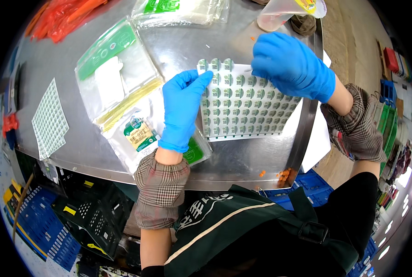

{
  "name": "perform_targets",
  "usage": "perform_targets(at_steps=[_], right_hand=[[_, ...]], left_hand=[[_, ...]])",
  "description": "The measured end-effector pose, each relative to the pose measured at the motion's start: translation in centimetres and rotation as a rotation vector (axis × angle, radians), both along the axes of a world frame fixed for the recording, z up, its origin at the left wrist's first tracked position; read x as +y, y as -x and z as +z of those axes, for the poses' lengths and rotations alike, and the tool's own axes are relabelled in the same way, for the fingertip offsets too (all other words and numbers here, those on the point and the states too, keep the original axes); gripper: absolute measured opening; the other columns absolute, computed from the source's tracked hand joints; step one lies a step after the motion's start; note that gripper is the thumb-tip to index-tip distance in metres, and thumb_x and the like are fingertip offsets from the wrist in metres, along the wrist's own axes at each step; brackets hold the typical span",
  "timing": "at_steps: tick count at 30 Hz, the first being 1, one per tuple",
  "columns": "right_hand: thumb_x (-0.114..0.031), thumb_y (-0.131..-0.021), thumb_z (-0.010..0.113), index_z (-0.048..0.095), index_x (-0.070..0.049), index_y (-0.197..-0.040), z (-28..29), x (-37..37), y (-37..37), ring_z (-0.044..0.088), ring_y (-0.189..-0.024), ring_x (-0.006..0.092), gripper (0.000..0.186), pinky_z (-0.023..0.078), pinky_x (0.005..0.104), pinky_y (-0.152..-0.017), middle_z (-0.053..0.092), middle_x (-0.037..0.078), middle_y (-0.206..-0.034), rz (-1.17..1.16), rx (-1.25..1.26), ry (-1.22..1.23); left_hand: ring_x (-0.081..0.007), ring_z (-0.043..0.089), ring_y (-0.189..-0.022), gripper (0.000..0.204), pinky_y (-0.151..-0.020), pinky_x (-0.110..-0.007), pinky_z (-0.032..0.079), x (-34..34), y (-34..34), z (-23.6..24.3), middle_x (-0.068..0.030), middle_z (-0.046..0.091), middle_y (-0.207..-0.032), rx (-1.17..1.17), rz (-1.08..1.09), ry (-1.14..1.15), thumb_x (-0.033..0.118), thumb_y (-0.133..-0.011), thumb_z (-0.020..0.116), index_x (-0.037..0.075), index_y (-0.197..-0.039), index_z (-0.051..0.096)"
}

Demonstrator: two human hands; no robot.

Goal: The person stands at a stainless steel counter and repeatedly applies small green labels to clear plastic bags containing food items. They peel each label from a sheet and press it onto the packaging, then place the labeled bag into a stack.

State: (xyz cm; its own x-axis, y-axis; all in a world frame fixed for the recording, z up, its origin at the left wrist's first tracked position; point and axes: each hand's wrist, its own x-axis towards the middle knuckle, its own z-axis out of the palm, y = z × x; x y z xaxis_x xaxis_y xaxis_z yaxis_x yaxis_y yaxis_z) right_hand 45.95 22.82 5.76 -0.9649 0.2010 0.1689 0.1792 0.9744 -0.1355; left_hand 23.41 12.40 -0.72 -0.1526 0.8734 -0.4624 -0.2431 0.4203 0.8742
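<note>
Sticker sheet [247,108] — left hand [183,104] pinches its edge; right hand [291,67] curls, can't tell round what — best peel slowly.

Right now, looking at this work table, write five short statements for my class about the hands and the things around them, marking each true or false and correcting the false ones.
1. The left hand grips the upper left part of a sticker sheet. True.
2. Both hands are bare. False: each wears a blue glove.
3. Another sticker sheet lies toward the left of the metal table. True.
4. The right hand is over that other sheet. False: it is over the upper right of the gripped sheet.
5. Clear plastic packaging lies between the two sheets. True.
</note>
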Motion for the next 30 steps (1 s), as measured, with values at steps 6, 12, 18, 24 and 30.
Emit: perform_targets(at_steps=[6, 12, 18, 24, 30], right_hand=[[-0.013, -0.090, 0.061, 0.053, -0.008, -0.122, -4.1, -1.9, 4.9, 0.061, -0.090, 0.0210, 0.033, 0.051, 0.0317, -0.081, 0.060, 0.011, -0.100, -0.305, 0.459, 0.670], [-0.004, -0.078, 0.060, 0.048, -0.013, -0.135, -4.2, -3.4, 7.2, 0.060, -0.083, 0.0267, 0.059, 0.051, 0.0341, -0.071, 0.059, 0.008, -0.090, -0.334, 0.311, 0.237], [-0.002, -0.074, 0.061, 0.051, -0.013, -0.133, -3.9, -5.2, 7.5, 0.058, -0.074, 0.0222, 0.061, 0.049, 0.0340, -0.062, 0.057, 0.003, -0.083, -0.328, 0.259, 0.023], [0.002, -0.088, 0.059, 0.046, -0.011, -0.135, 0.1, -8.2, 9.0, 0.057, -0.091, 0.0107, 0.050, 0.050, 0.0253, -0.079, 0.059, 0.002, -0.104, -0.665, 0.649, 1.520], [0.008, -0.080, 0.059, 0.042, -0.012, -0.138, -4.8, -14.6, 16.0, 0.053, -0.099, 0.0136, 0.064, 0.048, 0.0262, -0.084, 0.049, 0.006, -0.122, -0.597, 0.684, 1.646]], left_hand=[[-0.0068, 0.056, -0.074, 0.019, -0.068, -0.022, 0.046, -0.3, -0.6, 0.4, -0.0029, 0.067, -0.083, -0.049, -0.027, 0.022, 0.014, -0.085, 0.071, -0.002, -0.095, 0.069], [-0.0149, 0.063, -0.074, 0.039, -0.070, -0.026, 0.049, 0.1, 0.8, 0.0, -0.0072, 0.067, -0.087, -0.257, -0.040, 0.117, 0.037, -0.093, 0.058, 0.000, -0.101, 0.065], [-0.0120, 0.059, -0.072, 0.030, -0.068, -0.025, 0.048, 0.8, 1.6, -1.4, -0.0068, 0.066, -0.087, -0.298, -0.050, 0.056, 0.027, -0.090, 0.060, -0.001, -0.097, 0.065], [-0.0104, 0.057, -0.085, 0.031, -0.076, -0.026, 0.047, 0.5, 6.0, 1.4, -0.0052, 0.065, -0.098, -0.096, -0.105, -0.120, 0.021, -0.088, 0.065, 0.002, -0.112, 0.066], [-0.0219, 0.054, -0.105, 0.035, -0.091, -0.033, 0.044, -9.5, 17.6, 3.9, -0.0058, 0.064, -0.103, 0.923, -0.370, -0.324, 0.015, -0.080, 0.072, 0.012, -0.114, 0.068]])
